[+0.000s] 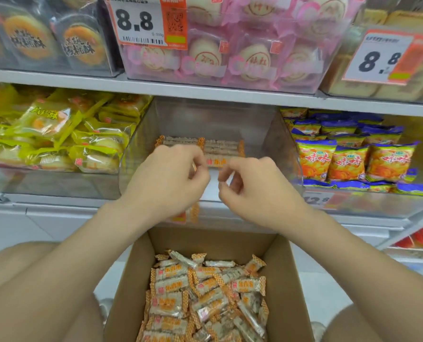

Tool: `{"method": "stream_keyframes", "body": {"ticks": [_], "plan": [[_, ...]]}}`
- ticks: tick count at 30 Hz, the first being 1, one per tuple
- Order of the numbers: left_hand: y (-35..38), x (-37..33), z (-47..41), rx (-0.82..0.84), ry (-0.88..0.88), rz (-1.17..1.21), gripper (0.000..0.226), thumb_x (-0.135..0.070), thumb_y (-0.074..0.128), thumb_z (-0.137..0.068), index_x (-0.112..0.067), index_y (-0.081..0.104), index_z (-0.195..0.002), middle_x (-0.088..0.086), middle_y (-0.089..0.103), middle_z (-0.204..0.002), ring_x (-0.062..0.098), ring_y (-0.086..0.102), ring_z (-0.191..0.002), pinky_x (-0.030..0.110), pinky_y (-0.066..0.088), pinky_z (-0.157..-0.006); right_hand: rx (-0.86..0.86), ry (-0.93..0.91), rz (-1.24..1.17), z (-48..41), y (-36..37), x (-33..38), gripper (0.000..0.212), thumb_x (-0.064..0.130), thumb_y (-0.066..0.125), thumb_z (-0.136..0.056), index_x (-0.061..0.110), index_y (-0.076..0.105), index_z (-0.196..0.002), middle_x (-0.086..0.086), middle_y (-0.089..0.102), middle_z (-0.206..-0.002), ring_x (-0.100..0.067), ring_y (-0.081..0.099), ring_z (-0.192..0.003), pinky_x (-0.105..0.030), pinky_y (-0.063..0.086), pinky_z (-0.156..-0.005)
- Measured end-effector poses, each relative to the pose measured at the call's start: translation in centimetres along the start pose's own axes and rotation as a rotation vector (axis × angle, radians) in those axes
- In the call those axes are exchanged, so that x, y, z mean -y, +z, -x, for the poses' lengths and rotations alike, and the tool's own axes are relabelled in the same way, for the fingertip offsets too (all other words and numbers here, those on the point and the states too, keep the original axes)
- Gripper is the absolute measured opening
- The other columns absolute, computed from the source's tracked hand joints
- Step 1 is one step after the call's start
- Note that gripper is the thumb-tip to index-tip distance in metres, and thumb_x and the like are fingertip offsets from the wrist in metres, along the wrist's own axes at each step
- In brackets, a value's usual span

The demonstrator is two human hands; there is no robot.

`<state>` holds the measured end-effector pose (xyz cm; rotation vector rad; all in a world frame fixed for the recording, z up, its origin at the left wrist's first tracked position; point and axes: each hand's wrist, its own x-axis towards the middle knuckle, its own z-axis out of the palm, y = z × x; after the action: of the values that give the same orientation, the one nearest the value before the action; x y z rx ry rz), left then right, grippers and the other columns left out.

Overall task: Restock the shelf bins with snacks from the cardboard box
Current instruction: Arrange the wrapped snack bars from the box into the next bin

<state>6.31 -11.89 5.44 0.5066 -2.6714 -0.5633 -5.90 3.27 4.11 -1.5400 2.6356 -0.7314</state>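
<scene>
Cardboard box [292, 280] w/ orange snacks [200, 299] is sitting below us. We're holding left hand [166, 178] & right hand [257, 188] close together at the clear bin [267, 124] front, fingers curling in, but can't tell if pinching anything. Row of packs [220, 145] is lying inside.

snacks [206, 296] in box [292, 280] below shelf bin [274, 134].

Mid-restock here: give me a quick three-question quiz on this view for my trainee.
1. True or false: the cardboard box is empty.
2. The clear bin by the left hand and right hand is: A) full B) nearly empty C) totally bare
3. Fill in: the upper left price tag reads ___.
Key: 1 false; 2 B; 3 8.8
</scene>
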Motion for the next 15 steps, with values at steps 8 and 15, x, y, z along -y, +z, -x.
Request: {"method": "stream_keyframes", "body": {"ticks": [8, 15], "plan": [[6.5, 0.3, 7.3, 0.920, 0.054, -0.325, 0.026, -0.021, 0.051, -0.099, -0.024, 0.070, -0.116, -0.001, 0.067, -0.102, 0.022, 0.066, -0.096, 0.043, 0.058, -0.084, 0.623, -0.106, 0.291, 9.7, 5.2, -0.9, 0.021, 0.040, 0.057, -0.092, 0.022, 0.067, -0.100, -0.001, 0.064, -0.086, -0.030, 0.066, -0.086, -0.043, 0.059, -0.071], [16.4, 5.1, 6.4, 0.904, -0.090, -0.362, 0.031, -0.016, 0.051, -0.100, -0.011, 0.067, -0.126, 0.011, 0.066, -0.124, 0.032, 0.068, -0.107, 0.048, 0.061, -0.089, 0.701, 0.240, 0.148, 10.4, 13.2, -7.3, 0.031, 0.031, 0.064, -0.093, 0.019, 0.071, -0.122, -0.007, 0.067, -0.120, -0.027, 0.064, -0.110, -0.041, 0.058, -0.091]]}}
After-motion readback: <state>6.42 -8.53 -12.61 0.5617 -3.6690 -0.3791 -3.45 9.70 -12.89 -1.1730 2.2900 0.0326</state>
